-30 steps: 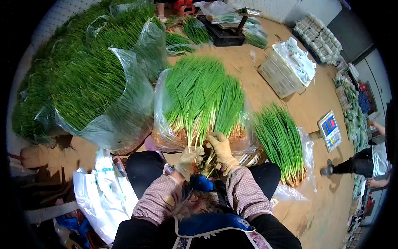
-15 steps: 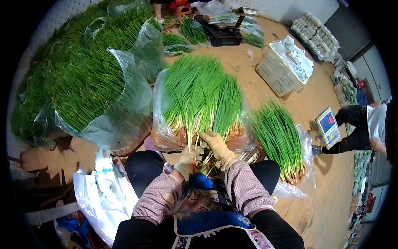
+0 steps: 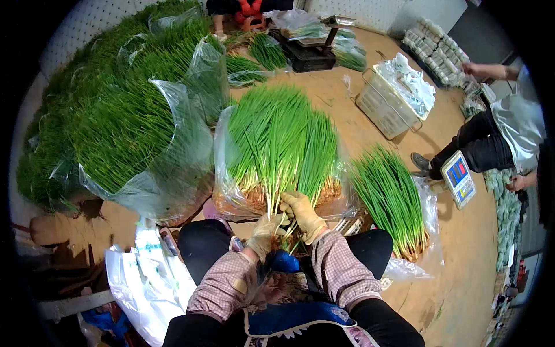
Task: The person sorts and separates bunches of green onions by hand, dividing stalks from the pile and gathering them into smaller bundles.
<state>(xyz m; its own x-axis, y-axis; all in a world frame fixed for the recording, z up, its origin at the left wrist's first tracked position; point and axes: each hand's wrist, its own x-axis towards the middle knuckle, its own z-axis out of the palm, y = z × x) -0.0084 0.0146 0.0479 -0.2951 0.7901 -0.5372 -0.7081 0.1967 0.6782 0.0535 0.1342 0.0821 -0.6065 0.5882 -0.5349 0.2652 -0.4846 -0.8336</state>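
Observation:
Spring onions (image 3: 272, 133) with long green leaves and brown roots lie in a clear plastic bag (image 3: 222, 156) right in front of me. My left hand (image 3: 267, 232), in a pale glove, is closed around the white lower stems of a few spring onions. Close against it, my gloved right hand (image 3: 303, 213) pinches at the same stems with thumb and fingers. The root ends are mostly hidden by the gloves. To the right, a separate bunch of spring onions (image 3: 393, 202) lies on plastic sheeting, roots toward me.
Large bags of spring onions (image 3: 124, 127) crowd the left. White plastic bags (image 3: 144, 277) lie by my left leg. A scale display (image 3: 458, 179) stands at right, near a walking person (image 3: 514, 127). A plastic crate (image 3: 384, 104) and a black platform scale (image 3: 303, 52) are farther back.
The person at the right has come further into view, with an arm raised. My hands stay together at the stems with only slight movement. The view has shifted a little.

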